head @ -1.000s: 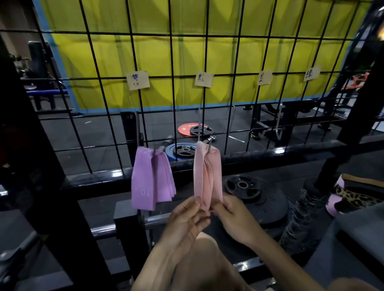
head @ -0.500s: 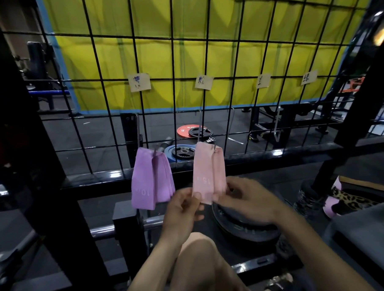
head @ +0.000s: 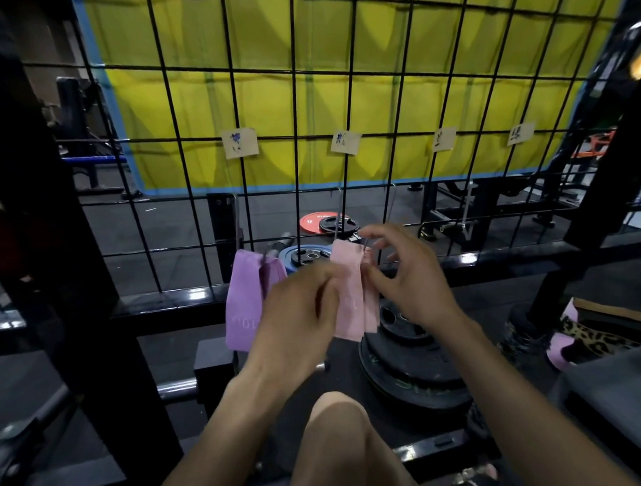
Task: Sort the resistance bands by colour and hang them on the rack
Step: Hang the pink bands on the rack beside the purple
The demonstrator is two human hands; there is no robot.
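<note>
Pink resistance bands (head: 352, 296) hang from a thin metal hook on the black wire grid rack (head: 296, 133), under the second paper label (head: 345, 143). Purple bands (head: 243, 301) hang from a hook to their left, under the first label (head: 239, 142). My left hand (head: 296, 317) grips the left side of the pink bands with curled fingers. My right hand (head: 405, 276) is at the pink bands' upper right edge, by the hook, thumb and fingers half curled; whether it pinches the band is unclear.
Two more paper labels (head: 443, 139) (head: 520, 133) are fixed to the grid further right, with bare hooks below. A stack of black weight plates (head: 412, 371) lies under the bands. Leopard-print fabric (head: 602, 337) lies at right. My knee (head: 338, 425) is in front.
Both hands have risen from the bottom of the pink bands to their upper part. My right hand has gone up to the hook end.
</note>
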